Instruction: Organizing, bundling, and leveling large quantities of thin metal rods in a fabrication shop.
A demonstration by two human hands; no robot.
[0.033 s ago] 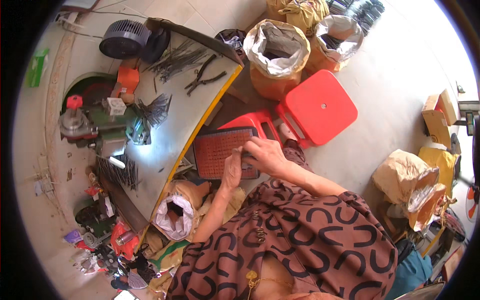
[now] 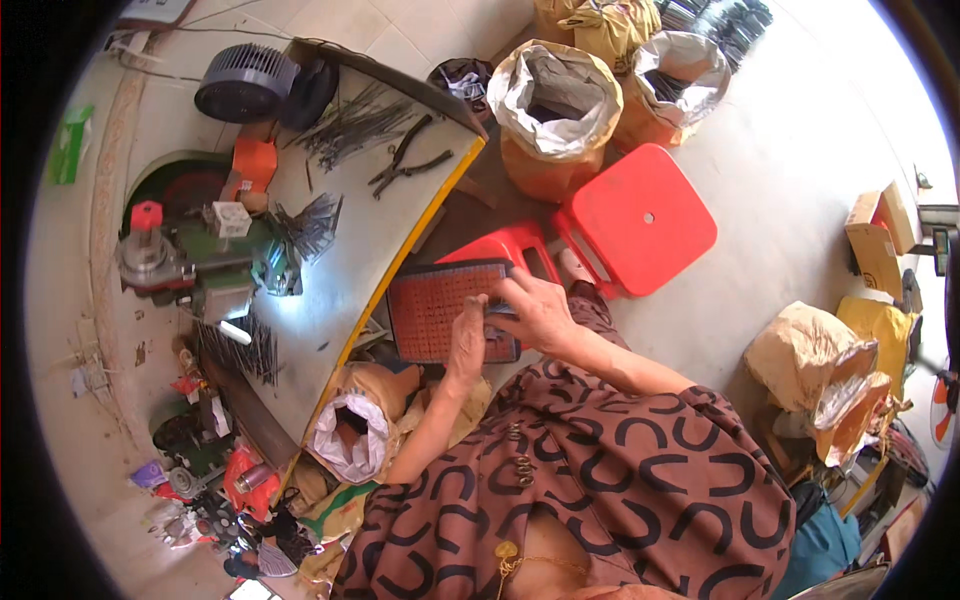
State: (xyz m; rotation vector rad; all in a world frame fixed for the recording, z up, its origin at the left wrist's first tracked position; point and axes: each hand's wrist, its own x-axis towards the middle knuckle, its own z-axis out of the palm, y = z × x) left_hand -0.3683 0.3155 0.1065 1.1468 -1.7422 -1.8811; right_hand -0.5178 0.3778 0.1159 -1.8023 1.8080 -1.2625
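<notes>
A red-orange tray (image 2: 432, 312) with a dark rim and rows of small holes or pegs sits in front of me, beside the yellow-edged table. Over its right part my left hand (image 2: 466, 338) is raised, its fingers pressed together. My right hand (image 2: 540, 314) meets it from the right with fingers bent inward. Between the fingertips shows a small greyish piece (image 2: 497, 309), mostly covered by the fingers, so its kind cannot be made out. Both hands seem to touch it.
Left stands the table (image 2: 345, 235) with a green machine (image 2: 215, 255), pliers (image 2: 408, 160), thin metal rods (image 2: 365, 128) and a fan (image 2: 245, 82). Red stools (image 2: 640, 220) and an open sack (image 2: 553, 140) are ahead. Another sack (image 2: 350, 435) stands by my left forearm.
My right hand's fingers have shifted slightly over the piece between my hands. My left hand stays almost where it was, and the tray is in the same place.
</notes>
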